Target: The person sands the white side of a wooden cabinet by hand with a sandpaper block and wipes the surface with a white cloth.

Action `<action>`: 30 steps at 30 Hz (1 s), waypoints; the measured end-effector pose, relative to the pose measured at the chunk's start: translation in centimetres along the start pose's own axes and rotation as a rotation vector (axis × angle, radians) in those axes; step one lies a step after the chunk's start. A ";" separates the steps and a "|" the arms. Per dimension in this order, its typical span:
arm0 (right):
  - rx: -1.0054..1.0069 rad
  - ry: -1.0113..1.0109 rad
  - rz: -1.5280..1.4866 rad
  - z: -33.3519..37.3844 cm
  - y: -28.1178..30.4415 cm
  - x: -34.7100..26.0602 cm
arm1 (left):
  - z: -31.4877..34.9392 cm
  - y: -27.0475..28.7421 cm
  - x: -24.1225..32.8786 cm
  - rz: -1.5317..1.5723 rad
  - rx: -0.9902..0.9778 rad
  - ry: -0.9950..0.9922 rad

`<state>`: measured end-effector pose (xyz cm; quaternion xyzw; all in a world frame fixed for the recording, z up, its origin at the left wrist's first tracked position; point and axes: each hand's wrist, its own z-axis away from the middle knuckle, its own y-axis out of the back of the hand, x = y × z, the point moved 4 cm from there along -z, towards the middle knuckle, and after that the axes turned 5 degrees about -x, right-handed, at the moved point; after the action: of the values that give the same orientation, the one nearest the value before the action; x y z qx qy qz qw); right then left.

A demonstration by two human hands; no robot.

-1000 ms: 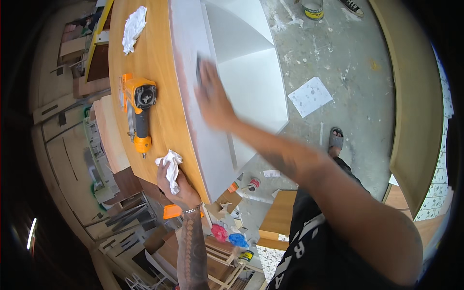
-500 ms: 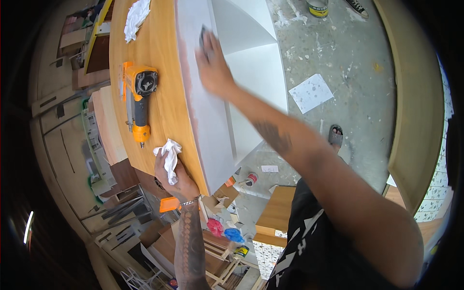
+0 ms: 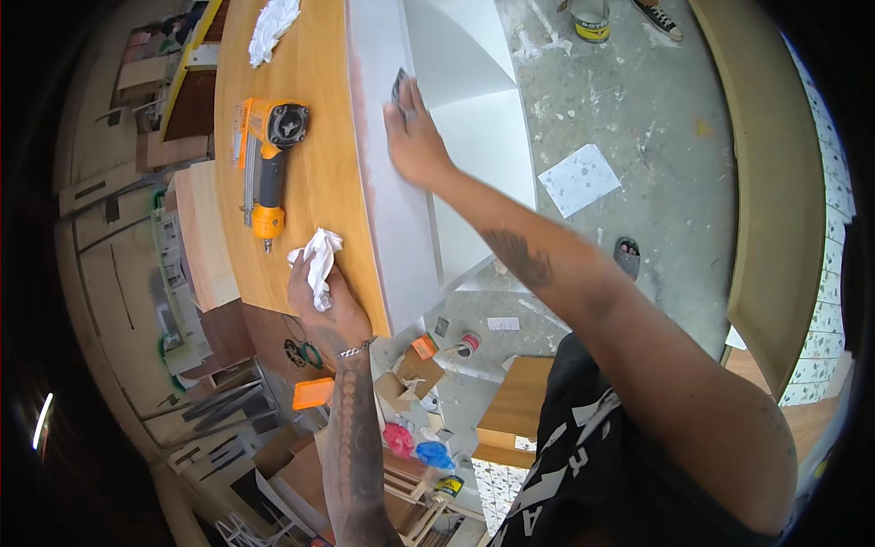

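Note:
My right hand [image 3: 419, 141] presses a small folded piece of dark grey sandpaper [image 3: 399, 85] against the pale grey edge panel [image 3: 392, 210] of a cabinet. My left hand [image 3: 324, 305] rests at the near end of the cabinet's wood-coloured side [image 3: 319, 173], its fingers around a crumpled white cloth [image 3: 321, 264]. Beyond that hand, an orange and black nail gun [image 3: 269, 182] lies on the wood surface. A second white cloth [image 3: 272, 32] is crumpled near the far end. White inner compartments [image 3: 478, 146] open to the right of the panel.
A paint-spotted sheet [image 3: 581, 180] lies on the concrete floor, with a paint can [image 3: 591, 23] farther off. Other people's feet, in a sandal [image 3: 627, 258] and a sneaker [image 3: 660, 18], stand at the right. Near me are a wooden box [image 3: 515, 401], cardboard and an orange piece [image 3: 313, 394].
My right hand has come nearer to me along the grey panel with the sandpaper. The view has shifted slightly; my left hand stays on the wood with the cloth.

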<state>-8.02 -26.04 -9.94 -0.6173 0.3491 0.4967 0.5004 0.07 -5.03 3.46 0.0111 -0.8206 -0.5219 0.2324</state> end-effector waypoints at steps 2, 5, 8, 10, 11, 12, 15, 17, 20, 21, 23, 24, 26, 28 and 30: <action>0.023 0.129 0.133 7.4 -1.3 0.6 | 0.3 -0.5 -0.8 0.047 0.030 -0.045; -0.244 0.095 0.228 24.4 -3.5 -0.4 | 1.3 0.6 -1.9 -0.056 0.093 -0.083; -0.279 0.053 0.214 24.7 -3.7 -0.9 | 1.2 0.6 -2.1 0.033 0.122 -0.074; -0.125 0.027 0.185 18.3 -3.3 -0.1 | 0.6 0.2 -1.3 0.090 0.119 -0.063; -0.032 0.005 0.173 13.9 -2.0 0.5 | 0.2 -0.6 0.1 0.038 0.133 -0.103; -0.006 -0.013 0.201 10.7 -1.4 0.3 | 0.2 -0.3 0.7 -0.041 0.156 -0.133; 0.014 -0.068 0.084 10.8 -2.3 0.1 | 0.3 0.2 -0.5 -0.059 0.197 -0.100; 0.028 -0.019 0.130 16.5 -3.8 0.5 | 0.7 0.1 -1.1 -0.068 0.216 -0.093; -0.116 0.033 0.179 26.9 -5.1 -0.8 | 1.0 0.7 -2.0 -0.064 0.213 -0.021; -0.182 0.012 0.192 28.0 -4.9 -1.1 | 1.1 0.7 -1.8 -0.099 0.237 -0.050; -0.205 -0.032 0.201 26.0 -4.0 -0.7 | 0.8 0.3 -1.0 -0.121 0.263 -0.089; -0.198 -0.028 0.205 23.2 -3.4 -0.6 | 0.5 0.0 -0.9 -0.073 0.217 -0.055; -0.125 -0.199 0.115 19.4 -2.4 0.1 | 0.7 -0.1 -0.9 -0.023 0.173 -0.020; -0.097 -0.130 0.130 22.4 -4.2 -0.7 | 1.0 0.0 -1.0 -0.086 0.207 0.049; -0.084 -0.066 0.147 26.7 -5.8 -1.6 | 1.3 0.3 -2.0 -0.075 0.210 0.038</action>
<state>-10.12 1.11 -6.97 -0.5938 0.3556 0.5662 0.4476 1.43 -3.22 2.51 0.0758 -0.8653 -0.4410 0.2260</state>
